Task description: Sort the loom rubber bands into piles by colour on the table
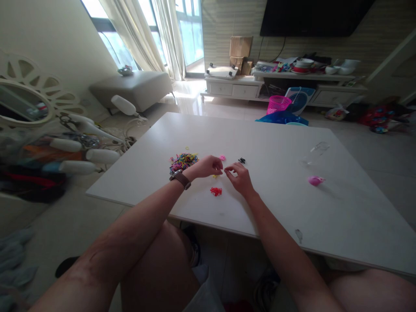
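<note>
Yellow bands (215, 176), partly hidden by left hand (208, 166), right hand (239, 177) near, grip closure unclear

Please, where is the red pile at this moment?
In the head view, the red pile lies on the white table, on the near side of the yellow bits and left of the right hand.

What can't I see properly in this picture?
Head view: the left hand hides how far the small yellow pile reaches.
Head view: anything in the right hand, too small to tell.
Head view: the top of the flat black television, cut off by the upper edge.
</note>
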`<state>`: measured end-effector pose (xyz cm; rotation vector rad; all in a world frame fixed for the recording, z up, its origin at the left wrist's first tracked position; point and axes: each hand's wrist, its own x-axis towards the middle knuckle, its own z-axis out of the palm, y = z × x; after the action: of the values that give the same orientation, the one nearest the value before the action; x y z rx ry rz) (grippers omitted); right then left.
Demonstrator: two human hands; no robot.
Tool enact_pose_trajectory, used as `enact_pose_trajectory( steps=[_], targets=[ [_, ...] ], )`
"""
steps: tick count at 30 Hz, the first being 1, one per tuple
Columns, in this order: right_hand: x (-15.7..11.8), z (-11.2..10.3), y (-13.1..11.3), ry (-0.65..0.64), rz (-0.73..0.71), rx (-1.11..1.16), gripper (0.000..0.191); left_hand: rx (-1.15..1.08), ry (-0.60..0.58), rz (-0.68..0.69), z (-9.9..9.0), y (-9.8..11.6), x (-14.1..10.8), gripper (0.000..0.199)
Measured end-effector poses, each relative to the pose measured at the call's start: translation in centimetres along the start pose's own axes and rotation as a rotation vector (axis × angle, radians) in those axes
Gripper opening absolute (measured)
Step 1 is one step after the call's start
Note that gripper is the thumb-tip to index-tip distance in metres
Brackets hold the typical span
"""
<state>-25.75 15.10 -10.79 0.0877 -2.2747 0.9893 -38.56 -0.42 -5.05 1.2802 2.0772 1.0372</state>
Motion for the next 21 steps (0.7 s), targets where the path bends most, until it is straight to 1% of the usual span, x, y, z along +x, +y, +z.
enact_pose_trajectory(
  steps=[6,13,15,19,21],
  targets=[
    [-0.1,0.1,0.2,-0.009,0.016,-0.002,0.012,0.057,0.017,0.006,-0.2,0.1,0.0,0.015],
    [0.0,0.0,0.4,-0.031,0.029,-0.041,0.012,0.061,0.042,-0.043,-0.8,-0.1,0.1,0.014],
    [0.1,-0.2,0.7,-0.013,0.056,-0.060,0.011,0.067,0.065,-0.071,-1.3,-0.3,0.1,0.012],
    [0.1,-0.3,1.1,0.064,0.120,-0.092,0.009,0.067,0.138,-0.146,-2.2,-0.8,-0.1,0.013],
    [0.1,-0.2,1.1,0.059,0.122,-0.091,0.009,0.056,0.139,-0.154,-2.3,-0.9,-0.1,0.014]
  ],
)
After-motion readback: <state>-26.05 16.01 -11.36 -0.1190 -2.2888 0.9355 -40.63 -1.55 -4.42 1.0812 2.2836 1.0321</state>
